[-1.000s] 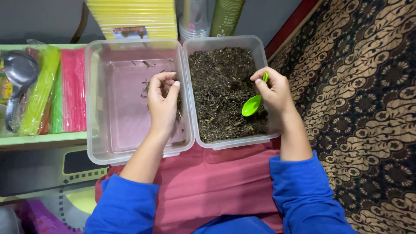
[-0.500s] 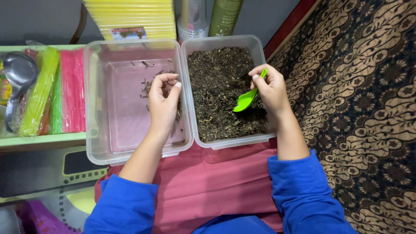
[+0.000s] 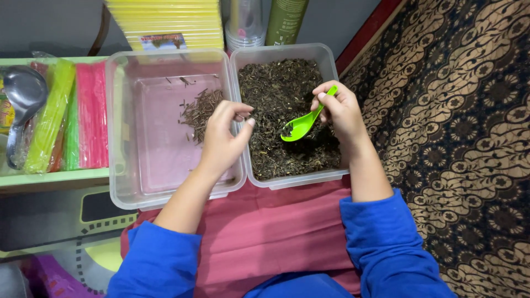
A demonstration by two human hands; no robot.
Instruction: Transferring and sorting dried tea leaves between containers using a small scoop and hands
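Fingers of the left hand (image 3: 226,132) pinch together over the right tub's dried tea leaves (image 3: 276,94); the right hand (image 3: 339,110) grips a green spoon (image 3: 298,128), whose small load could spill if tilted.

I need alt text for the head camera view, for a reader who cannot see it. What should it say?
A person's right hand holds a green plastic spoon over a clear tub of dark dried leaves, while the left hand reaches across from the neighbouring clear tub, which holds a small pile of brown stems. Both tubs rest on a red cloth.
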